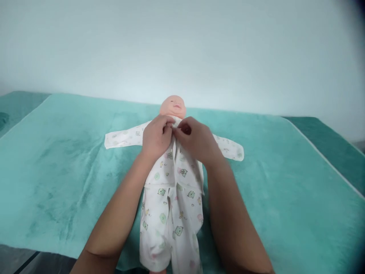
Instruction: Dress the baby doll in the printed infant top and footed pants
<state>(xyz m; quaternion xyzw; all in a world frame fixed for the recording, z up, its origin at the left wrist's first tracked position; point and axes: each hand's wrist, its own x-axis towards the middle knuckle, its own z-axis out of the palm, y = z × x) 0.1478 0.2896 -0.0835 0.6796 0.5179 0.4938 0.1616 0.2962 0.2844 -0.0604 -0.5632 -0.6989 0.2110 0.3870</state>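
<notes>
A baby doll (pixel 172 105) lies on its back, its head away from me. It wears a white baby shirt (pixel 162 173) and matching trousers (pixel 155 228), both printed with small green and pink animals. Both sleeves stretch out to the sides. My left hand (pixel 156 137) pinches the front edge of the shirt just under the doll's neck. Against it, my right hand (pixel 196 139) pinches the other front edge, thumb and finger together. My fingers cover the spot where the edges meet, so any fastener there is hidden. Below my hands the front opening runs down to the hem.
A turquoise plush blanket (pixel 71 160) lies under the doll, with darker green cloth (pixel 322 137) at the right side. A pale wall (pixel 182 49) rises behind. At the lower left a grey surface (pixel 17 260) shows past the blanket's edge.
</notes>
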